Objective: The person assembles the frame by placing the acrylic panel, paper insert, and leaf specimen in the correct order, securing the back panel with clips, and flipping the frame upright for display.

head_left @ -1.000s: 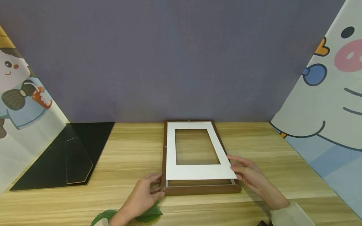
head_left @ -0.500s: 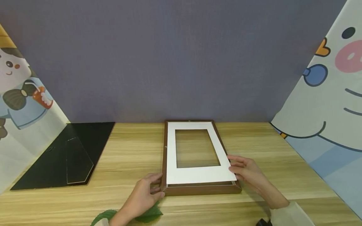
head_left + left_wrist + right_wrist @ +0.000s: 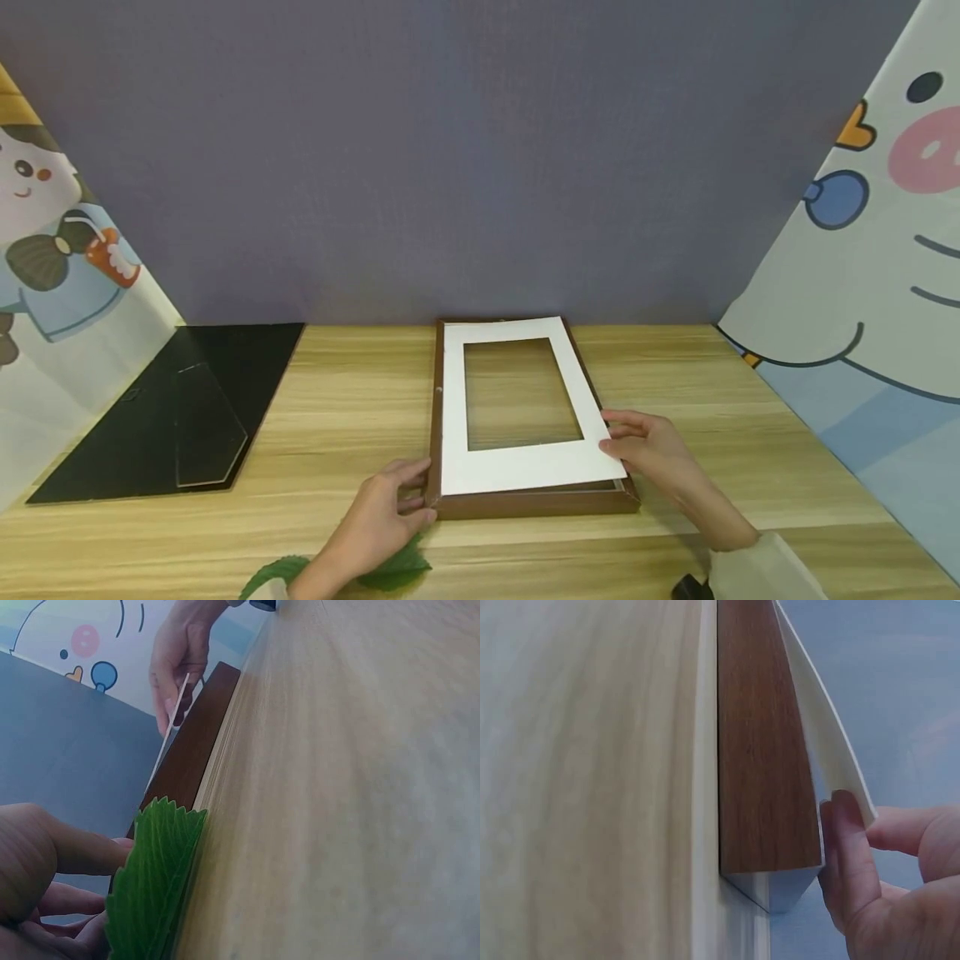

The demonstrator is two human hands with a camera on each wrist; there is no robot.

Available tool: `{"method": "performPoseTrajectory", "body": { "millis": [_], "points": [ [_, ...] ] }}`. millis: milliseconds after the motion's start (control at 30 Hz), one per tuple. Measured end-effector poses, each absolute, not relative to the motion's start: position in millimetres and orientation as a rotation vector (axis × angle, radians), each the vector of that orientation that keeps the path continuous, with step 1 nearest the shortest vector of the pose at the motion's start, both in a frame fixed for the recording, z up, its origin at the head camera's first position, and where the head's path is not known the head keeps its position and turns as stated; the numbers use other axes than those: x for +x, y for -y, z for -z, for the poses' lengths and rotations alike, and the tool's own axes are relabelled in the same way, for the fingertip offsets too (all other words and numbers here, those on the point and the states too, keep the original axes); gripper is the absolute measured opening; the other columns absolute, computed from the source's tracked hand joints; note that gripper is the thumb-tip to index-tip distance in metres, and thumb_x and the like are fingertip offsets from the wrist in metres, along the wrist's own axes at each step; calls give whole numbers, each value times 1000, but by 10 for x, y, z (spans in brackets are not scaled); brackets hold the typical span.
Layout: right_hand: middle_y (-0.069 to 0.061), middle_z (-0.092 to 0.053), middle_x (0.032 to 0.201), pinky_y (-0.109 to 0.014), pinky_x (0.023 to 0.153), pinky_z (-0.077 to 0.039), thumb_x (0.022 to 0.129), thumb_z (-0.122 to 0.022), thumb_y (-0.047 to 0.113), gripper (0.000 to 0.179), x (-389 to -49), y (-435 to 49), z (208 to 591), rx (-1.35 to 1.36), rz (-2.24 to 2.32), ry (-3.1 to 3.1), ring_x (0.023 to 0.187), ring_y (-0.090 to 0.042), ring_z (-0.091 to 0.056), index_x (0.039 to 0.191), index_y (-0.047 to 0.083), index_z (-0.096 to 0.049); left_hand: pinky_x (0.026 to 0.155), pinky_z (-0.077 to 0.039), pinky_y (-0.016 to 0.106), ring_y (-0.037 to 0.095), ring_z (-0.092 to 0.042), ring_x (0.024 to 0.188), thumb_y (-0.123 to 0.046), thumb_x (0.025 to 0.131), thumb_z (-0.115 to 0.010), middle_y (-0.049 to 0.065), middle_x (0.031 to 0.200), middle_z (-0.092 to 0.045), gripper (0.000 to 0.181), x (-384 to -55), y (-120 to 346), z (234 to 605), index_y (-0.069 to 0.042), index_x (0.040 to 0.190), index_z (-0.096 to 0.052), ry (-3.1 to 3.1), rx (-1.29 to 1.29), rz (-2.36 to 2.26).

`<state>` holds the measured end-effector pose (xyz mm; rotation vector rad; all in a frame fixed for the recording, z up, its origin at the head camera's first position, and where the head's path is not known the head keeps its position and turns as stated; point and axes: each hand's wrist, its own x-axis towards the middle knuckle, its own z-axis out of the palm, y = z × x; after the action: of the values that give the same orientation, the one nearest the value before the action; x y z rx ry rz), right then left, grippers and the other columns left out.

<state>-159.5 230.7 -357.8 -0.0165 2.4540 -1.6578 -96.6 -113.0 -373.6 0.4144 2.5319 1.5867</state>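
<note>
A brown wooden picture frame [image 3: 532, 504] lies on the table, with a white picture mat [image 3: 525, 467] over its opening. The mat's cut-out window shows wood grain beneath. At the frame's near left corner, my left hand [image 3: 378, 517] holds the corner between thumb and fingers. My right hand [image 3: 656, 454] pinches the mat's near right corner between thumb and fingers, beside the frame's right side. That corner is lifted and the mat bends, leaving a gap above the brown rail in the right wrist view. The mat's near left corner is down at the frame's inner edge.
A black backing board [image 3: 127, 450] with a folded stand lies at the left. Green leaves [image 3: 397, 571] lie under my left wrist at the front. A small dark object [image 3: 690, 588] is by my right sleeve. A grey wall [image 3: 480, 167] closes off the back.
The mat has slid toward me, covering most of the gap at the frame's near end, and now sits slightly askew. My right hand shifted slightly left with it; my left hand stayed put.
</note>
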Motion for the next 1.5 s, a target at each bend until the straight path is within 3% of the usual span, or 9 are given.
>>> {"method": "performPoseTrajectory", "body": {
  "millis": [500, 1033, 1500],
  "points": [
    [-10, -52, 101, -19, 56, -44, 83, -67, 2, 61, -1600, -2282, 3572, -66, 1643, -2439, 69, -4, -49, 136, -13, -41, 81, -56, 25, 44, -57, 111, 4, 78, -72, 35, 131, -45, 61, -962, 1138, 3740, 17, 131, -44, -2525, 410, -1595],
    [-9, -49, 92, -20, 54, -46, 82, -69, 1, 58, -1660, -2313, 3551, -213, 1560, -2443, 64, -5, -46, 131, -19, -42, 82, -55, 23, 44, -56, 112, 5, 79, -71, 35, 130, -46, 60, -972, 1134, 3749, 17, 131, -44, -2528, 422, -1597],
    [-13, -46, 95, -24, 53, -50, 80, -71, 0, 61, -1691, -2330, 3523, -276, 1430, -2478, 65, -11, -51, 130, -20, -42, 82, -55, 23, 44, -57, 111, 4, 79, -71, 35, 130, -46, 60, -977, 1137, 3752, 17, 130, -44, -2529, 421, -1592]
  ]
}}
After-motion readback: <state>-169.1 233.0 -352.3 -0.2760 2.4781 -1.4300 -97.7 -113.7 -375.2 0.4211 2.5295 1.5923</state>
